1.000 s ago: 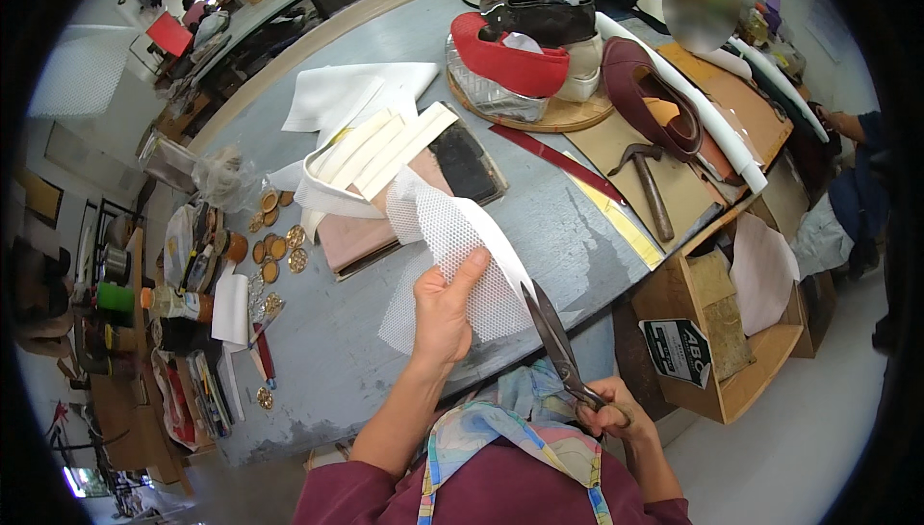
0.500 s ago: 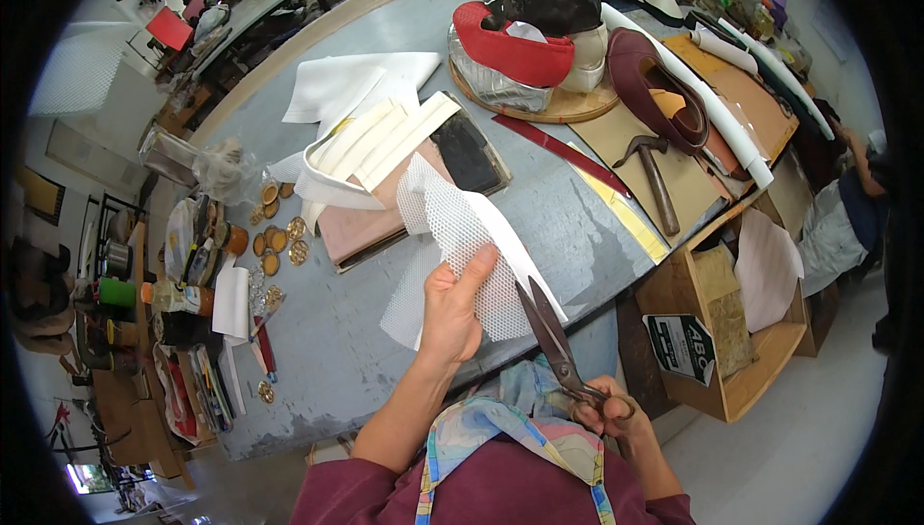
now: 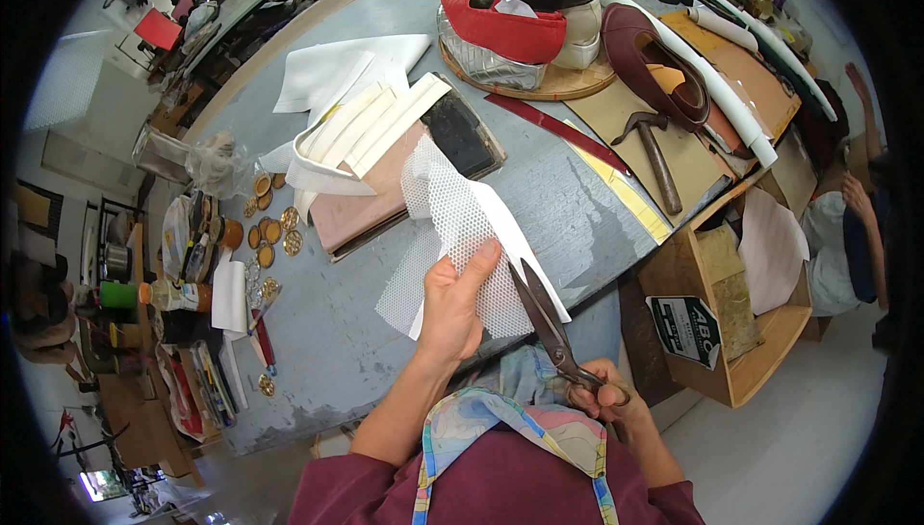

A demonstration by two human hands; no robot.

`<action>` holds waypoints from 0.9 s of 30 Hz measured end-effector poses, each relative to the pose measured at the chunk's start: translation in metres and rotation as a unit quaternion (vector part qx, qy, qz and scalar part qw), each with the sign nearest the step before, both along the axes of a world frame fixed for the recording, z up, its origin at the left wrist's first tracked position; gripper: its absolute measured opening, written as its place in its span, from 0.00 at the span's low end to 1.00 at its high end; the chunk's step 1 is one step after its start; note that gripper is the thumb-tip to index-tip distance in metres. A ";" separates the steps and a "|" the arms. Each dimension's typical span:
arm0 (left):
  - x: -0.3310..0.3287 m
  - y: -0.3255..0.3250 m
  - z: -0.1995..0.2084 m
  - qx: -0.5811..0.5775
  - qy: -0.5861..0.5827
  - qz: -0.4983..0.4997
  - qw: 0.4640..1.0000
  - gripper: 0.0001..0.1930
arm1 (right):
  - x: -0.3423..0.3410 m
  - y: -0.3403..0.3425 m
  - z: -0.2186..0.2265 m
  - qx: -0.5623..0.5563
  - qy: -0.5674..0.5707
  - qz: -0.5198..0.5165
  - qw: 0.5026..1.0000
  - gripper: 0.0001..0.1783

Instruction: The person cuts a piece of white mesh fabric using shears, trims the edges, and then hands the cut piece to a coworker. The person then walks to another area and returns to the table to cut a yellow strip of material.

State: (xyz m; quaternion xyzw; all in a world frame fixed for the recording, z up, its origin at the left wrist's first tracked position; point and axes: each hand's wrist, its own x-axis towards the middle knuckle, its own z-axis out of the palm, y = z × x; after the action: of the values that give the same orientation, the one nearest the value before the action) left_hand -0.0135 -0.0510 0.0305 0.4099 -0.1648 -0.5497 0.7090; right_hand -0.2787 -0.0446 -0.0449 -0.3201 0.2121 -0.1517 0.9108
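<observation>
Strips (image 3: 399,126) lie atop a block (image 3: 346,222) on the table (image 3: 318,361), discs (image 3: 272,231) to its left. Behind it and rightward, shoes (image 3: 500,29) stand on a tray (image 3: 583,85); a hammer (image 3: 659,164) lies nearer, toward the table's right edge. Before the block, the left hand (image 3: 454,308) holds a mesh sheet (image 3: 457,203), with scissors (image 3: 547,318) in the right hand (image 3: 599,395) at its right side. Right of the table, a flat piece (image 3: 773,251) rests in a box (image 3: 686,257).

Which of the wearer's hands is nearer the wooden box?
Right. The right hand, on the scissors, is left of the wooden box; the left hand, holding mesh, is farther left.
</observation>
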 end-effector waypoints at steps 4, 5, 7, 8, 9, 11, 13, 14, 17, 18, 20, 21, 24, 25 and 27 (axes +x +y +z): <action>0.001 0.002 0.002 0.001 -0.001 -0.001 1.000 0.09 | 0.002 -0.001 0.003 0.006 0.007 0.004 1.000 0.36; 0.002 0.002 0.003 0.000 -0.001 -0.002 1.000 0.09 | 0.003 -0.001 0.004 0.005 0.001 0.002 1.000 0.35; 0.003 0.002 0.003 0.000 -0.003 0.001 1.000 0.09 | 0.003 -0.001 0.006 0.013 0.003 -0.001 1.000 0.33; 0.003 0.003 0.003 -0.002 -0.002 -0.001 1.000 0.09 | 0.003 -0.001 0.007 0.017 0.003 -0.004 1.000 0.32; 0.003 0.003 0.002 -0.002 -0.008 0.006 1.000 0.09 | 0.003 -0.002 0.007 0.016 0.011 -0.003 1.000 0.30; 0.004 0.004 0.000 -0.006 -0.015 0.013 1.000 0.09 | 0.002 -0.002 0.008 0.013 0.023 0.000 1.000 0.28; 0.003 0.006 -0.003 -0.001 -0.025 0.025 0.999 0.10 | 0.001 -0.002 0.009 0.023 0.043 -0.001 0.999 0.26; 0.004 0.007 -0.004 -0.007 -0.028 0.029 0.999 0.10 | 0.001 -0.002 0.009 0.024 0.043 -0.004 0.999 0.25; 0.004 0.006 -0.002 0.015 -0.057 0.041 0.997 0.10 | -0.004 -0.004 0.014 -0.051 0.072 0.020 0.996 0.30; 0.005 0.003 0.000 0.007 -0.062 0.049 0.997 0.10 | -0.006 -0.006 0.016 -0.054 0.067 0.007 0.996 0.30; 0.008 0.004 0.011 0.032 -0.068 0.062 0.995 0.11 | -0.010 -0.007 0.023 -0.060 0.055 -0.022 0.996 0.30; 0.011 0.004 0.019 -0.015 -0.082 0.057 0.995 0.11 | -0.011 -0.011 0.027 -0.077 0.070 -0.042 0.994 0.27; 0.020 0.009 0.046 -0.068 -0.119 0.051 0.989 0.11 | -0.011 -0.024 0.039 -0.149 0.125 -0.119 0.974 0.23; 0.025 0.016 0.055 -0.097 -0.113 0.049 0.988 0.11 | -0.008 -0.031 0.042 -0.181 0.188 -0.134 0.956 0.26; 0.037 0.033 0.070 -0.160 -0.096 0.043 0.982 0.11 | 0.000 -0.045 0.048 -0.214 0.252 -0.149 0.932 0.26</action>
State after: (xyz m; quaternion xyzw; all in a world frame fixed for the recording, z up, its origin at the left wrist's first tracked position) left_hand 0.0239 -0.0180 0.1000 0.3488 -0.2998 -0.4431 0.7695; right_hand -0.2791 -0.0896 0.0034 -0.5000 0.4421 -0.2415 0.7045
